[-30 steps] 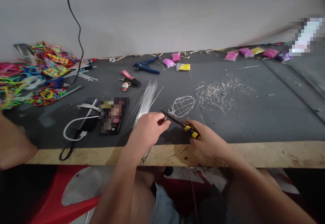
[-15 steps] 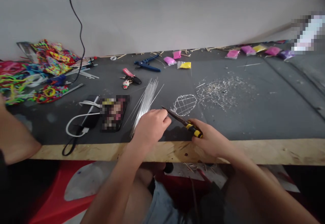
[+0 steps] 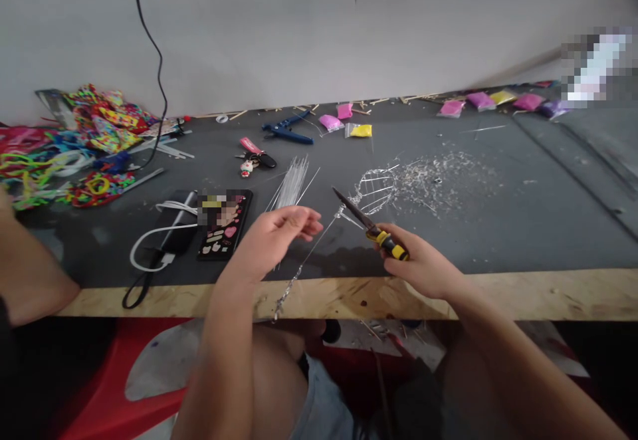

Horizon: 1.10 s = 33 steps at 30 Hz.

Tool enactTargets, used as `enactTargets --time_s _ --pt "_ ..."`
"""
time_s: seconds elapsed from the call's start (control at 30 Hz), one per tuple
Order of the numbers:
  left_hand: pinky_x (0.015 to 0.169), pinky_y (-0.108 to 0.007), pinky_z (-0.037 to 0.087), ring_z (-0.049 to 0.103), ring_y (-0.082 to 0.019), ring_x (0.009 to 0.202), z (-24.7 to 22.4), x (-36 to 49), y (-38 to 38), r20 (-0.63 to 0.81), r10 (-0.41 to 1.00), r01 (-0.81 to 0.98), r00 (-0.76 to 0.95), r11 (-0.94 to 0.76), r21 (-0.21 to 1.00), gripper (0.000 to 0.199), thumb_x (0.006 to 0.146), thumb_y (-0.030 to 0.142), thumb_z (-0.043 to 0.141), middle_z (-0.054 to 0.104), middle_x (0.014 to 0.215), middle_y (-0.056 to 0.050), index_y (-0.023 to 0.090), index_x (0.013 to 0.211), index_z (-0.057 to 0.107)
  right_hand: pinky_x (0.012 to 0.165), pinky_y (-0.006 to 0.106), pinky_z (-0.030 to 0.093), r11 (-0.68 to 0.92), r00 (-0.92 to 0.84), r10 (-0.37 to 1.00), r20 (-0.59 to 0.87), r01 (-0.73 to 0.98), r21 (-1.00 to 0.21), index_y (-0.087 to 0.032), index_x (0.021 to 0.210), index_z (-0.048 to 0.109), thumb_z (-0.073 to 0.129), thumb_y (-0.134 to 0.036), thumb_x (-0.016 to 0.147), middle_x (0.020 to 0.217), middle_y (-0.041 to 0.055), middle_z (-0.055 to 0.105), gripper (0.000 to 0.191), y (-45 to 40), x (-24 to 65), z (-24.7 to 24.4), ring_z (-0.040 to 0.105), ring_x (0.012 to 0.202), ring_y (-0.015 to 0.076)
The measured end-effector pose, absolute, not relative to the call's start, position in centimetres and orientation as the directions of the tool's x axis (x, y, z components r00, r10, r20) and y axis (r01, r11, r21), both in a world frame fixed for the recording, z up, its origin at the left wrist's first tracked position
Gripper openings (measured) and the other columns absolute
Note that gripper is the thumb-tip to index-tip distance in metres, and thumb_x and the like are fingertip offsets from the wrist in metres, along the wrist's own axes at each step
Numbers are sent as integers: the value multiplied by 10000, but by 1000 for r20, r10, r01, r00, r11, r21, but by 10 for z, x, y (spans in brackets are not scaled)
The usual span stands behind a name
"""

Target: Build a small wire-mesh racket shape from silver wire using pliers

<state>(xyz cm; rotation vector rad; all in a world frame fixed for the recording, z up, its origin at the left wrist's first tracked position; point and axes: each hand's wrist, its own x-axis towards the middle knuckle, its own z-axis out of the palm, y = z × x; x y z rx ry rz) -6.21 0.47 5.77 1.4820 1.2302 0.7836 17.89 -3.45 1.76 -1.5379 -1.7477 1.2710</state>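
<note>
My right hand (image 3: 421, 260) grips needle-nose pliers (image 3: 386, 240) by their yellow and black handles. The dark jaws point up and left, crossing in front of the lower edge of a wire frame (image 3: 377, 173). This frame is a rounded loop of twisted silvery wire with thin bars across it. From its lower left a wire stem (image 3: 319, 239) slants down to a twisted end over the wooden edge. My left hand (image 3: 284, 230) hovers left of the stem, fingers loosely curled and holding nothing visible. Behind it lies a bundle of straight wires (image 3: 293, 184), its near part hidden.
Wire clippings (image 3: 443, 177) lie right of the frame. Blue cutting pliers (image 3: 289, 127), keys (image 3: 254, 155) and coloured packets (image 3: 359, 130) are farther back. At left are a phone (image 3: 224, 234), a cabled power bank (image 3: 174, 227) and colourful craft strands (image 3: 100, 181). Another person's arm (image 3: 32, 267) rests far left.
My left hand has let go of the wire and moved left, uncovering the stem. The frame has shifted up and right and tilted. The pliers stay in my right hand, slightly farther right.
</note>
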Motion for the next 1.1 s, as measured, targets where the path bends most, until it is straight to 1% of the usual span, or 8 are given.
enactTargets --time_s 0.1,0.23,0.4,0.57,0.77,0.93,1.0,1.1 --pt "716 -316 499 623 -179 789 50 -75 10 -114 978 274 175 63 960 282 817 405 530 671 840 -85 164 921 632 685 290 429 -86 -297 935 -194 339 -937 -204 1109 508 472 -126 684 854 23 581 434 -36 180 18 545 746 156" --pt "694 -290 489 603 -159 805 39 -67 12 -94 978 286 187 38 958 295 754 361 621 660 904 -64 186 992 615 656 256 415 -80 -332 934 -133 167 -983 -196 911 517 469 -103 676 778 -1 523 257 -36 175 16 503 704 132" --pt "767 -284 483 569 -181 970 29 -22 5 17 967 -160 255 25 987 483 684 338 698 590 1099 -87 220 1124 539 645 245 400 -62 -247 964 -97 147 -987 -201 908 504 453 -106 661 783 -11 505 270 -35 160 10 482 697 129" --pt "836 -290 460 572 -152 952 28 10 2 104 992 -309 70 -77 948 388 701 313 692 601 1057 -56 218 1049 548 641 245 401 -52 -206 975 -84 155 -987 -205 997 495 451 -105 649 783 -17 512 364 -35 148 5 479 684 131" --pt "826 -309 474 617 -148 884 24 21 4 57 993 -211 -99 -77 975 265 715 296 680 660 927 -37 193 934 573 644 246 388 -82 -202 973 -108 134 -988 -203 942 491 454 -112 659 796 -16 503 300 -35 148 7 470 695 133" --pt "800 -290 500 632 -143 864 22 14 7 288 951 37 -111 -286 958 207 764 274 634 673 956 -49 183 947 608 630 243 364 -122 -243 959 -144 107 -987 -201 874 501 458 -114 667 773 -26 496 229 -36 153 12 449 683 125" --pt "783 -286 512 632 -138 839 21 8 10 461 884 248 -79 -431 868 182 779 252 615 672 961 -52 184 948 620 613 239 348 -150 -265 949 -174 107 -983 -198 848 503 461 -115 671 748 -32 489 200 -37 156 12 435 665 119" --pt "796 -278 516 631 -130 840 19 -1 15 690 722 495 56 -620 609 156 789 182 600 681 936 -40 188 943 626 593 239 326 -206 -296 927 -231 115 -972 -192 820 509 466 -116 684 724 -35 484 161 -39 163 11 420 642 111"
